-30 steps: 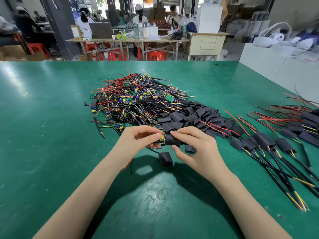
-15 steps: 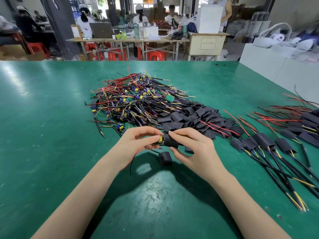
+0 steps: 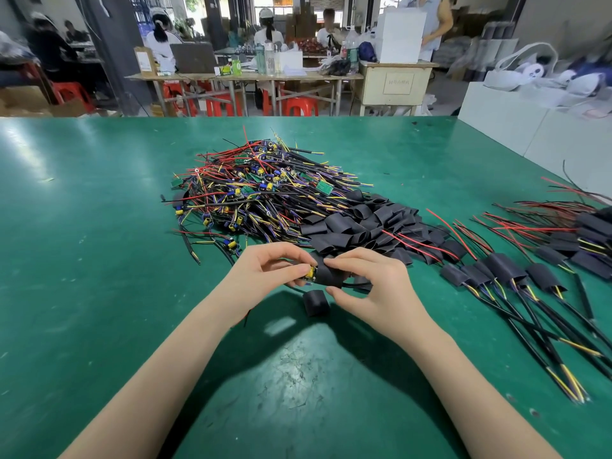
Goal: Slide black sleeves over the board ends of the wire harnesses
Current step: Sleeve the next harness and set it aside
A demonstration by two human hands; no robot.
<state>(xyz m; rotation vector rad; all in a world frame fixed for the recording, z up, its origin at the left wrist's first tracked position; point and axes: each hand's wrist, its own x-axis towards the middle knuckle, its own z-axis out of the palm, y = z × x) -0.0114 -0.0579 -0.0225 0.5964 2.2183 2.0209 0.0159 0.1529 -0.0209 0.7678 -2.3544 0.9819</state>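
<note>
My left hand [image 3: 265, 276] pinches the board end of a wire harness [image 3: 309, 272], where a yellow part shows. My right hand [image 3: 371, 286] holds a black sleeve [image 3: 331, 276] that sits over most of that board; the harness's black cable [image 3: 359, 285] trails out to the right under my fingers. One loose black sleeve [image 3: 316, 303] lies on the green table just below my hands. Behind them is a heap of bare harnesses [image 3: 258, 190] with red, yellow and black wires, and a pile of empty black sleeves [image 3: 364, 226].
Sleeved harnesses [image 3: 503, 273] lie in a row at the right, wires pointing toward me, with more [image 3: 592, 233] at the far right edge. The green table [image 3: 82, 260] stretches left. White boxes [image 3: 530, 127] stand at the right rear; people work at tables beyond.
The sleeve has slid further left over the board. My right hand's fingers shifted along the sleeve, and both hands stay together at the same spot.
</note>
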